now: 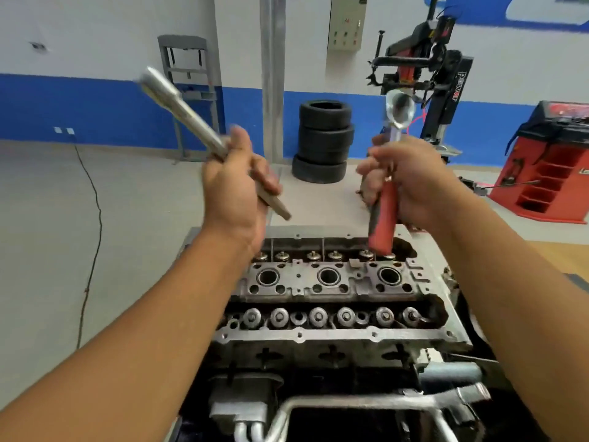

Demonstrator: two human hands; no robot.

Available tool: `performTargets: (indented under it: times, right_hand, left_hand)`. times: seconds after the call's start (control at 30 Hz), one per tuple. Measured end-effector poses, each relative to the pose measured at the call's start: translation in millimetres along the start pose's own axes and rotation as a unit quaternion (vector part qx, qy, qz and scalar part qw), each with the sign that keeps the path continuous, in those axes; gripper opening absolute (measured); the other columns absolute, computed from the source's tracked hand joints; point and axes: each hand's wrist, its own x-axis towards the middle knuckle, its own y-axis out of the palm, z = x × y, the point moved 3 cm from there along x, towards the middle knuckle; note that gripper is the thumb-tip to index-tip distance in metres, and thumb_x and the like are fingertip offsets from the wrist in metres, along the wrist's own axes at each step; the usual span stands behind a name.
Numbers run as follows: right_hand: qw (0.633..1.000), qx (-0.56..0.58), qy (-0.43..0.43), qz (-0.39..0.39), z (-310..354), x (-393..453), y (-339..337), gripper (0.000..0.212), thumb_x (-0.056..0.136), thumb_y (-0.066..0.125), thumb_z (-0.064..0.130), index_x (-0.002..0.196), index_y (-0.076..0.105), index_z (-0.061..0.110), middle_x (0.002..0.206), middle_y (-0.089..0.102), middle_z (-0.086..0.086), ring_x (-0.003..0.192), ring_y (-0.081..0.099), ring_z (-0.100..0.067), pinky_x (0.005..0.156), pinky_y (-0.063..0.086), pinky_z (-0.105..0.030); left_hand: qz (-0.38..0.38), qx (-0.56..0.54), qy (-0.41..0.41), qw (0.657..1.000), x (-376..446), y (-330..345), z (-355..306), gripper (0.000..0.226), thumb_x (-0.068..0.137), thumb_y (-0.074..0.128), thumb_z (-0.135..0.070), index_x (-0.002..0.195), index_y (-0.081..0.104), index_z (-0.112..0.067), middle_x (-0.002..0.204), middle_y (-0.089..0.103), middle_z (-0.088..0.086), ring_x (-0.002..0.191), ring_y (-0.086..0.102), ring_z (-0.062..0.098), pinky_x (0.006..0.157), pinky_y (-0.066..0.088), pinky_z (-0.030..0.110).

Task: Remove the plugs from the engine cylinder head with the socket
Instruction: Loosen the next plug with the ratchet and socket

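Note:
The engine cylinder head [331, 334] lies below my hands, with three open round plug wells [329, 276] along its middle. My left hand [234, 186] grips a long metal socket extension [178, 103] that points up and to the left, its wide socket end uppermost. My right hand [411, 183] grips a ratchet wrench by its red handle [382, 221], the shiny head [400, 111] pointing up. Both tools are held in the air above the far edge of the head, apart from each other. No plug shows inside the wells.
A stack of tyres [325, 140] stands on the floor behind the engine. A tyre-changing machine [430, 74] and a red wheel balancer [548, 164] are at the right. A grey frame [188, 74] leans on the blue-and-white wall. Metal pipes [360, 406] run below the head.

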Motion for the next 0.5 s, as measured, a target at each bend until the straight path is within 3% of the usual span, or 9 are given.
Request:
performTargets:
  times: [0.07, 0.17, 0.23, 0.37, 0.5]
  right_hand:
    - [0.996, 0.074, 0.021, -0.039, 8, 19, 4, 0.010, 0.106, 0.053, 0.021, 0.112, 0.050, 0.013, 0.065, 0.056, -0.001, 0.043, 0.037, -0.008, 0.041, 0.039, -0.024]
    - [0.997, 0.017, -0.002, -0.075, 14, 31, -6, 0.032, 0.108, 0.049, 0.043, 0.122, 0.050, 0.014, 0.066, 0.057, -0.004, 0.041, 0.033, -0.009, 0.039, 0.036, -0.024]
    - [0.998, -0.020, -0.022, -0.054, 20, 31, -15, 0.031, 0.106, 0.050, 0.052, 0.117, 0.049, 0.023, 0.068, 0.060, -0.006, 0.041, 0.034, -0.012, 0.042, 0.035, -0.023]
    - [0.999, -0.020, -0.035, 0.017, 32, 25, -23, 0.033, 0.103, 0.051, 0.058, 0.105, 0.043, 0.026, 0.069, 0.057, -0.005, 0.040, 0.028, -0.011, 0.041, 0.028, -0.020]
    - [0.997, -0.050, -0.061, -0.001, 35, 25, -21, 0.032, 0.102, 0.058, 0.053, 0.099, 0.047, 0.023, 0.070, 0.059, -0.007, 0.040, 0.031, -0.013, 0.044, 0.029, -0.020]
  left_hand:
    - [0.026, 0.034, -0.064, 0.997, 4, 8, 30, 0.025, 0.110, 0.050, -0.027, 0.087, 0.048, -0.019, 0.059, 0.045, -0.002, 0.056, 0.044, 0.014, 0.060, 0.042, 0.032]
    - [0.072, 0.103, -0.107, 0.986, 7, 11, 65, 0.035, 0.110, 0.052, -0.029, 0.076, 0.048, -0.019, 0.056, 0.041, -0.001, 0.055, 0.042, 0.016, 0.059, 0.040, 0.033]
    - [0.085, 0.115, -0.109, 0.984, 10, 12, 74, 0.046, 0.107, 0.054, -0.039, 0.066, 0.047, -0.020, 0.053, 0.038, -0.001, 0.051, 0.040, 0.017, 0.056, 0.040, 0.032]
    - [0.097, 0.143, -0.094, 0.981, 19, 22, 72, 0.056, 0.106, 0.051, -0.050, 0.058, 0.044, -0.023, 0.048, 0.035, -0.002, 0.045, 0.038, 0.017, 0.052, 0.039, 0.031]
    - [0.197, 0.123, -0.075, 0.970, 30, 45, 65, 0.053, 0.103, 0.049, -0.051, 0.061, 0.043, -0.019, 0.049, 0.034, -0.001, 0.044, 0.037, 0.018, 0.052, 0.038, 0.029]
